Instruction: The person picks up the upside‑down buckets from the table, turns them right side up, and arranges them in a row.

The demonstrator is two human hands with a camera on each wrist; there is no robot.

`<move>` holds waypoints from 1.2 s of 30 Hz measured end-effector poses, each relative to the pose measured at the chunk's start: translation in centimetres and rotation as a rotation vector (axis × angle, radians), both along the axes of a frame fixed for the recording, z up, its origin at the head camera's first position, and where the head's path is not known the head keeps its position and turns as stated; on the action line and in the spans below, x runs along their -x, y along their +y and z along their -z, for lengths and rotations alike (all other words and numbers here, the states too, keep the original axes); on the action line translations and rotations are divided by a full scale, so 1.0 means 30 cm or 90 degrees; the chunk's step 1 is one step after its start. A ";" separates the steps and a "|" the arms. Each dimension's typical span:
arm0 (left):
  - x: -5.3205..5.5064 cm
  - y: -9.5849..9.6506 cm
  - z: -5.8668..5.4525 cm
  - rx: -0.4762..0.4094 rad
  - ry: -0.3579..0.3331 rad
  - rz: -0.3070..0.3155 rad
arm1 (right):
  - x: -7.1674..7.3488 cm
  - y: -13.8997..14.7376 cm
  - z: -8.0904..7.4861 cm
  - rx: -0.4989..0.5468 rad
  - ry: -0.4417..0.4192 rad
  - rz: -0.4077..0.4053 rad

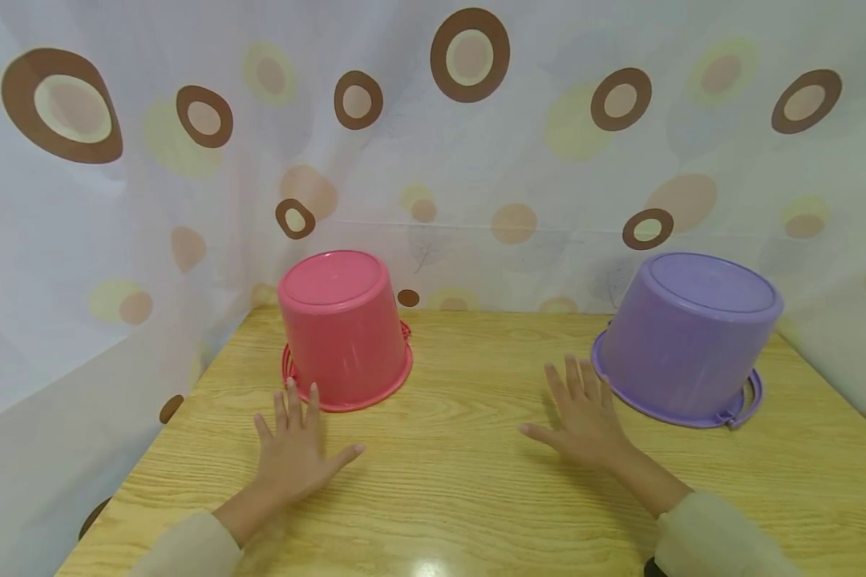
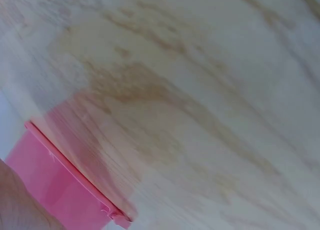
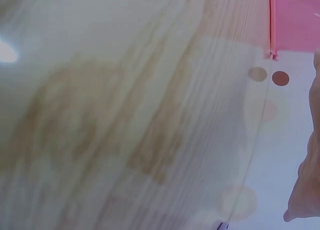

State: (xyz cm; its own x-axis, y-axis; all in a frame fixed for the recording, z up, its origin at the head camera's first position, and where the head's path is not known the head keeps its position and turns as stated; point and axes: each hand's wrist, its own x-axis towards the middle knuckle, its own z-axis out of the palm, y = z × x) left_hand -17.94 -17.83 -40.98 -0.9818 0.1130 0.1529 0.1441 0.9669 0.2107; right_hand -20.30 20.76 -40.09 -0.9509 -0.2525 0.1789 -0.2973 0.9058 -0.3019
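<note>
Two upside-down buckets stand toward the back of a wooden table. The pink bucket (image 1: 342,340) is on the left, its handle lying down around the rim. On the right is the purple bucket (image 1: 685,344), with its handle low at the near right side. My left hand (image 1: 292,465) is spread just in front of the pink bucket, fingertips near its rim, holding nothing. With fingers apart, my right hand (image 1: 584,421) hovers at the near left of the purple bucket, also holding nothing. Part of the pink bucket (image 2: 65,185) shows beside my hand in the left wrist view.
The light wooden table (image 1: 440,449) has a back edge against a patterned curtain (image 1: 520,160), which also hangs along both sides. Between the two buckets lies a wide stretch of bare wood.
</note>
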 end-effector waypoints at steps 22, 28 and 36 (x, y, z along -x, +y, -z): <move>0.033 -0.058 0.010 -0.031 -0.017 -0.027 | 0.061 -0.103 -0.007 0.019 -0.039 -0.044; 0.038 -0.065 0.015 -0.030 -0.010 -0.024 | 0.081 -0.132 -0.008 0.018 -0.045 -0.063; 0.042 -0.076 0.021 -0.039 -0.017 -0.014 | 0.108 -0.176 0.000 0.006 -0.045 -0.079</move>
State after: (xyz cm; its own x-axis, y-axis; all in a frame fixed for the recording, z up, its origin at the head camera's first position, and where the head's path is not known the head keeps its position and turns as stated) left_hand -19.22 -20.12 -41.62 -0.9876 0.0832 0.1333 0.1172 0.9550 0.2725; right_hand -23.55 15.49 -40.10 -0.9228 -0.3678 0.1151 -0.3846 0.8602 -0.3350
